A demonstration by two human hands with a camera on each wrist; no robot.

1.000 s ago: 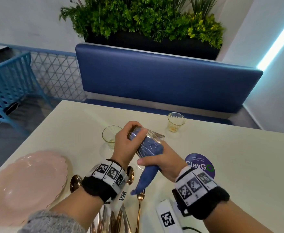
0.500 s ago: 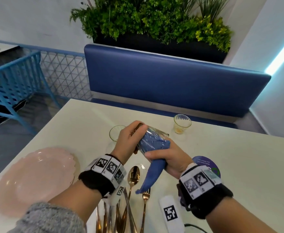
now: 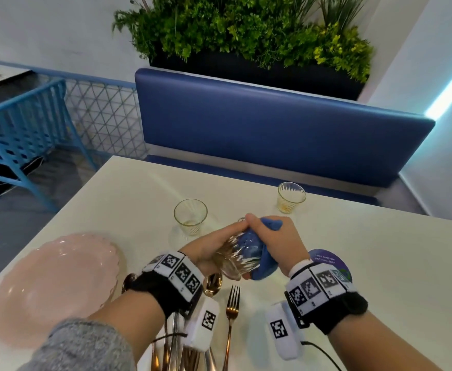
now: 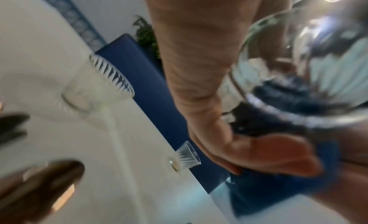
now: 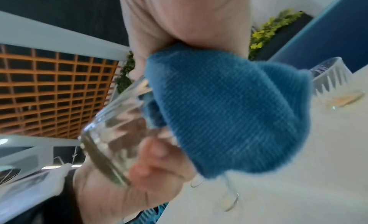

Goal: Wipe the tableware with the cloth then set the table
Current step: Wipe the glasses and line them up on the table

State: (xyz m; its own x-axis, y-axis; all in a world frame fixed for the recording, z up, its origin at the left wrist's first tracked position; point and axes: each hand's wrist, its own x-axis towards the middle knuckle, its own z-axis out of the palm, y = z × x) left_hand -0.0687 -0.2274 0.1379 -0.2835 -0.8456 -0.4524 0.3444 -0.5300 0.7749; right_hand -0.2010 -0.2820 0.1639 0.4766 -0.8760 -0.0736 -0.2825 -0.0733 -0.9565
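Nearest the viewer, at the near edge of a white table (image 3: 380,263), lies a bundle of gold cutlery: a fork (image 3: 231,311) with tines pointing away, and a spoon (image 3: 213,284) beside it, its bowl partly hidden under the left wrist. None of it looks laid out as a place setting.

Just beyond, held above the table, are both hands. The left hand (image 3: 208,247) has its fingers curled around a ribbed clear glass (image 3: 236,259), which is tipped on its side with the base toward the viewer. The right hand (image 3: 281,242) has its fingers and thumb closed on a blue cloth (image 3: 263,261), part of which is pushed inside the glass while the rest bunches outside the rim. The right wrist view shows the cloth (image 5: 229,114) filling the mouth of the glass (image 5: 119,133).

To the left on the table rests a pink plate (image 3: 53,287) with a scalloped edge. To the right, a round purple sticker (image 3: 326,259) peeks out past the right wrist.

Farther back stand two more glasses, upright and well apart: one (image 3: 190,216) behind the hands, another (image 3: 291,197) near the far edge. Whether either has been wiped cannot be told.

Judging from this, the job is in its wiping stage, with one glass under way. The plate, cutlery and arranging appear still to be done.

Behind the table are a blue bench (image 3: 273,129) and green plants (image 3: 246,25).
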